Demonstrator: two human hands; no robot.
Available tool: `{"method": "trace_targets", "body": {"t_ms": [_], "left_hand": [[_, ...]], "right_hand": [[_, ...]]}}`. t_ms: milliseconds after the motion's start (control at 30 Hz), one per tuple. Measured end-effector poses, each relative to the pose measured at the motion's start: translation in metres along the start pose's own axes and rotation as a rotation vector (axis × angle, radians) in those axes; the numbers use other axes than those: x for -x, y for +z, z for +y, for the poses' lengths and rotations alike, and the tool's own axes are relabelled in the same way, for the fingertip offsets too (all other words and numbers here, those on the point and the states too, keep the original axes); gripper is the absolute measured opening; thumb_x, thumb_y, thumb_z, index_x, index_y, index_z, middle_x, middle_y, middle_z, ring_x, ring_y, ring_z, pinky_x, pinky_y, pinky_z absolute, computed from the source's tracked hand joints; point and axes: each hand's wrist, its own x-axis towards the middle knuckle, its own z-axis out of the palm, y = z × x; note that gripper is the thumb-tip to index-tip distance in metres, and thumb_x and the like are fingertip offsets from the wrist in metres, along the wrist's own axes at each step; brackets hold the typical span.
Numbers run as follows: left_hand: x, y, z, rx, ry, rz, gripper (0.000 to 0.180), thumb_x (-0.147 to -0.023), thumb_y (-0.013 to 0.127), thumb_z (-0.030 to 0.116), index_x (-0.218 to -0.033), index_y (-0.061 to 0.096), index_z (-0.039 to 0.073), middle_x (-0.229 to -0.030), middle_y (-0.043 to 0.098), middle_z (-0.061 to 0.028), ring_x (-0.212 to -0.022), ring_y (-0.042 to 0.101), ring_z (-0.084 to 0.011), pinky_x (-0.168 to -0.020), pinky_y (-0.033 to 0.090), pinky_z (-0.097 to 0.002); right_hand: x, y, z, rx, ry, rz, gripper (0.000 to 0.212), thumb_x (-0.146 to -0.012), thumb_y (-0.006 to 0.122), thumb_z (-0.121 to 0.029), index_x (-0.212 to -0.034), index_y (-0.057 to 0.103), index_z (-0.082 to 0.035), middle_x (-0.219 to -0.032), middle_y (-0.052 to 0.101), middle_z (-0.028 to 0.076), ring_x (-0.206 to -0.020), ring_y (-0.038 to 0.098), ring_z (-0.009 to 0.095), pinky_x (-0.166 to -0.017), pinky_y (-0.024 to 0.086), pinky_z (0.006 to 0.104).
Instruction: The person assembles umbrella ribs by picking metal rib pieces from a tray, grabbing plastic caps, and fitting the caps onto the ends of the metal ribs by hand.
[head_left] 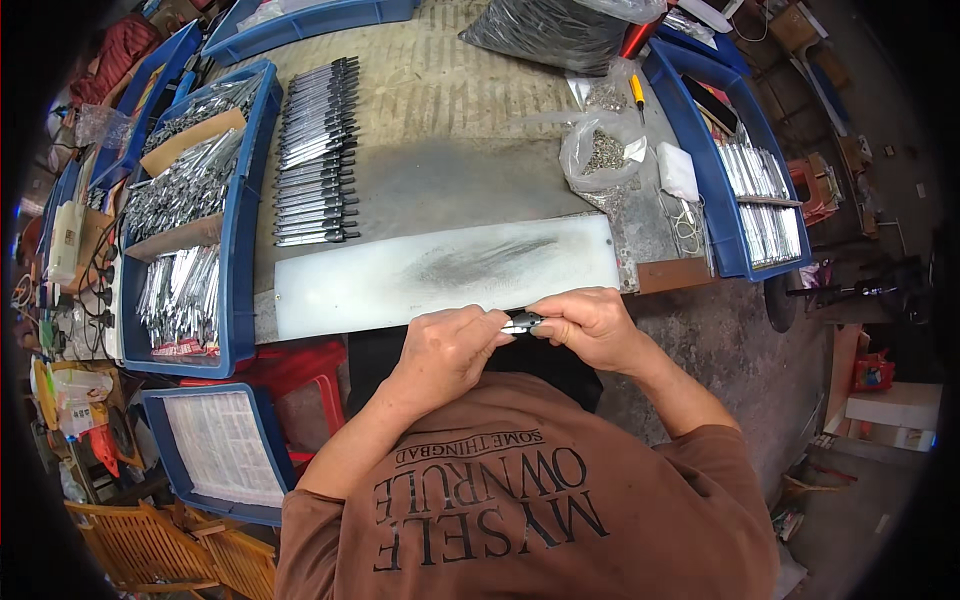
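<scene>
My left hand (450,350) and my right hand (590,325) meet just in front of the workbench edge, both pinched on a small dark metal tool part (522,322) held between the fingertips. Most of the part is hidden by my fingers. Right behind the hands lies a long white board (440,270) with a grey smudge. Further back, a neat row of finished metal tools with black ends (318,150) lies on the bench.
A blue crate (240,230) of shiny metal pieces stands at left, another blue tray (715,190) with metal parts at right. Clear bags of small screws (600,150) sit behind the board. A dark full bag (550,30) is at the back. A red stool (300,370) stands below.
</scene>
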Motion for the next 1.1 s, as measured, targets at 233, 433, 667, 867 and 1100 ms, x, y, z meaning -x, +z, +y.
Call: {"method": "trace_targets", "body": {"t_ms": [233,433,667,867,1100], "left_hand": [[0.0,0.002,0.001,-0.014,0.009,0.023,0.015,-0.072,0.067,0.009,-0.083,0.058,0.003,-0.061,0.052,-0.0063,-0.052,0.055,-0.0222,-0.046,0.043,-0.0317],[-0.002,0.001,0.004,-0.053,0.051,0.038,0.018,-0.07,0.066,0.004,-0.085,0.057,0.003,-0.059,0.051,-0.0071,-0.049,0.052,-0.0227,-0.044,0.04,-0.0322],[0.001,0.003,0.004,-0.129,0.109,0.063,0.015,-0.073,0.064,0.011,-0.082,0.055,0.003,-0.058,0.047,-0.0049,-0.048,0.051,-0.0199,-0.044,0.041,-0.0313],[-0.002,-0.001,0.003,-0.092,0.115,0.047,0.023,-0.067,0.068,0.007,-0.086,0.057,0.002,-0.059,0.049,-0.0064,-0.049,0.051,-0.0218,-0.044,0.041,-0.0325],[-0.009,-0.009,0.004,-0.197,0.12,0.007,0.014,-0.075,0.063,0.014,-0.079,0.053,0.005,-0.058,0.045,-0.0042,-0.049,0.051,-0.019,-0.043,0.041,-0.0311]], "right_hand": [[0.001,0.004,-0.002,0.067,-0.094,0.049,0.015,-0.075,0.067,-0.01,-0.086,0.063,-0.002,-0.069,0.063,0.009,-0.061,0.062,0.024,-0.055,0.048,0.0311],[0.004,0.012,0.003,0.135,-0.189,0.115,0.018,-0.073,0.069,-0.011,-0.087,0.062,-0.002,-0.067,0.062,0.01,-0.061,0.061,0.025,-0.055,0.047,0.0309],[0.006,0.011,0.0,0.25,-0.296,0.085,0.017,-0.074,0.068,-0.01,-0.087,0.063,-0.001,-0.068,0.062,0.009,-0.059,0.061,0.023,-0.052,0.047,0.0298],[-0.001,0.015,0.001,0.138,-0.305,0.089,0.017,-0.072,0.067,-0.008,-0.087,0.06,-0.002,-0.061,0.056,0.008,-0.053,0.056,0.024,-0.05,0.044,0.0323],[-0.005,0.014,0.003,0.116,-0.278,0.103,0.02,-0.072,0.068,-0.009,-0.088,0.06,-0.002,-0.064,0.057,0.009,-0.056,0.057,0.024,-0.052,0.045,0.0322]]}}
